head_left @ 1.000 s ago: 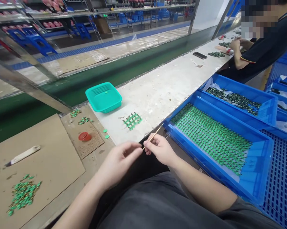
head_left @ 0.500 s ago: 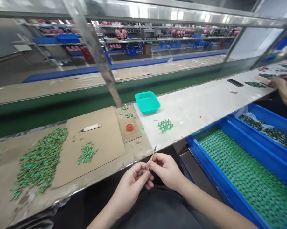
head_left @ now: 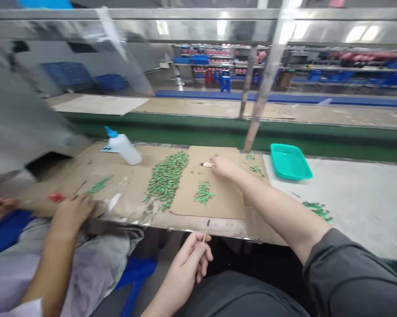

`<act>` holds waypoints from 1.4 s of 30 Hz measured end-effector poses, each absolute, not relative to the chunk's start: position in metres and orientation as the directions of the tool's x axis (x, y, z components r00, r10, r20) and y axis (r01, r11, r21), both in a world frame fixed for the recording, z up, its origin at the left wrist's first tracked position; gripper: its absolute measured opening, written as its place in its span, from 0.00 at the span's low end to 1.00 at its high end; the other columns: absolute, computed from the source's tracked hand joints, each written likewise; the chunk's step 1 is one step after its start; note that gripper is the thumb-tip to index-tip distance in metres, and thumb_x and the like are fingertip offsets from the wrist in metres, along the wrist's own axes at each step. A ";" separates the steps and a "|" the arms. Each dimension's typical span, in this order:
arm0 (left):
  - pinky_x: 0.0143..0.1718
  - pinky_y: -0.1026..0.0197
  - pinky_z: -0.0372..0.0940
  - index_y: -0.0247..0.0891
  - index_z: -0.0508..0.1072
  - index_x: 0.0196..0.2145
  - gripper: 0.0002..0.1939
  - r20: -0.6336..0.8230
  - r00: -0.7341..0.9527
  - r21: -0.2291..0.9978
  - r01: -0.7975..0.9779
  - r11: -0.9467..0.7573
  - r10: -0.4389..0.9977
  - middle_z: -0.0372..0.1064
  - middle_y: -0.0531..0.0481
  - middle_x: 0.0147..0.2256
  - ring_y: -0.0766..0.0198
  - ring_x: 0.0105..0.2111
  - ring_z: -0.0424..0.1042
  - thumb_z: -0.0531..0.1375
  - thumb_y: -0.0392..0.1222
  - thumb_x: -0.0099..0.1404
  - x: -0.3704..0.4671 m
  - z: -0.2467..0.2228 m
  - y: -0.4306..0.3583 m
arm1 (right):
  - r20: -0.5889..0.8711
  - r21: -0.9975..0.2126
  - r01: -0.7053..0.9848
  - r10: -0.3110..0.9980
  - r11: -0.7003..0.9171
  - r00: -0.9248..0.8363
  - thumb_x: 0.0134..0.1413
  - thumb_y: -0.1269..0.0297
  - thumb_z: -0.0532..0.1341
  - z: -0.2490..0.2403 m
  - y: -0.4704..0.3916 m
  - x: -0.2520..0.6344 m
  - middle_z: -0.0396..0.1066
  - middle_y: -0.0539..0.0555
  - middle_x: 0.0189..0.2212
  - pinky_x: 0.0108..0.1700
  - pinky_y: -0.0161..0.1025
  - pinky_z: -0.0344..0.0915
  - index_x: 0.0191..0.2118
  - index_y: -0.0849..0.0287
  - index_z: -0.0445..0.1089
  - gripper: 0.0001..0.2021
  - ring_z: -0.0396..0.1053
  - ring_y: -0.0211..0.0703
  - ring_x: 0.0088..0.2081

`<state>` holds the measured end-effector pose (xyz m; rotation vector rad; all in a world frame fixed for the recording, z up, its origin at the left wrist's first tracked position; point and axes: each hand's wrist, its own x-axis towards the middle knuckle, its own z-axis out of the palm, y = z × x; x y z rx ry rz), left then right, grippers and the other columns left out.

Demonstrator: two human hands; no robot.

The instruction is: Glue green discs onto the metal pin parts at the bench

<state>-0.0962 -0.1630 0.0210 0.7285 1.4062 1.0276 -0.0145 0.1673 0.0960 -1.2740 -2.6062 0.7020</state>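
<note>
In my left hand (head_left: 188,264), low in front of the table edge, a thin light-coloured stick with a dark tip (head_left: 206,231) is pinched upright; it looks like a small brush. My right hand (head_left: 224,166) reaches over a cardboard sheet (head_left: 225,200), its fingers closed on the right end of a flat white-handled tool with a dark tip (head_left: 207,164). Just nearer on the cardboard lies a small group of green pieces (head_left: 204,193). Left of it spreads a large pile of similar green and brown pieces (head_left: 167,180).
A turquoise basket (head_left: 291,163) stands on the right, with more green pieces (head_left: 317,210) before it. A white bottle with a blue top (head_left: 124,147) stands at the left. A co-worker's hand (head_left: 73,211) works near a small green heap (head_left: 100,185). A metal post rises behind the cardboard.
The view has swung left. My right hand has let go of the thin stick and moved out to the white-handled tool on the cardboard. My left hand still holds the stick.
</note>
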 end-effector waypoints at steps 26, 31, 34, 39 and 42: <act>0.20 0.68 0.47 0.44 0.70 0.41 0.29 -0.545 0.150 0.720 -0.419 0.553 0.825 0.56 0.62 0.24 0.72 0.21 0.46 0.66 0.75 0.72 -0.093 0.017 -0.156 | 0.293 -0.531 0.482 0.684 0.697 -0.668 0.81 0.65 0.60 0.039 -0.066 0.114 0.84 0.53 0.34 0.39 0.40 0.70 0.49 0.54 0.75 0.06 0.82 0.45 0.34; 0.19 0.68 0.47 0.43 0.71 0.39 0.32 -0.593 0.172 0.708 -0.355 0.611 0.787 0.56 0.61 0.23 0.71 0.21 0.47 0.68 0.76 0.69 -0.094 0.016 -0.159 | 0.337 -0.463 0.470 0.640 0.752 -0.691 0.85 0.61 0.58 0.033 -0.073 0.110 0.85 0.54 0.34 0.38 0.42 0.68 0.42 0.55 0.75 0.13 0.81 0.44 0.33; 0.18 0.68 0.47 0.44 0.71 0.38 0.33 -0.628 0.144 0.714 -0.285 0.640 0.764 0.57 0.60 0.23 0.71 0.21 0.48 0.67 0.79 0.67 -0.094 0.017 -0.164 | 0.315 -0.442 0.456 0.610 0.772 -0.727 0.86 0.62 0.56 0.027 -0.075 0.108 0.83 0.52 0.32 0.38 0.43 0.67 0.40 0.55 0.74 0.16 0.80 0.43 0.32; 0.18 0.68 0.48 0.44 0.71 0.37 0.34 -0.647 0.123 0.722 -0.221 0.656 0.753 0.58 0.60 0.24 0.70 0.21 0.49 0.66 0.80 0.67 -0.092 0.021 -0.170 | 0.305 -0.429 0.538 0.677 0.726 -0.670 0.84 0.64 0.56 0.023 -0.078 0.108 0.78 0.50 0.28 0.36 0.42 0.64 0.38 0.54 0.72 0.16 0.75 0.42 0.28; 0.18 0.67 0.47 0.44 0.71 0.37 0.34 -0.652 0.117 0.719 -0.221 0.659 0.750 0.57 0.60 0.23 0.70 0.21 0.49 0.66 0.80 0.67 -0.092 0.021 -0.171 | 0.320 -0.485 0.498 0.676 0.719 -0.664 0.83 0.65 0.58 0.022 -0.082 0.109 0.79 0.49 0.29 0.38 0.41 0.66 0.39 0.54 0.71 0.14 0.76 0.42 0.30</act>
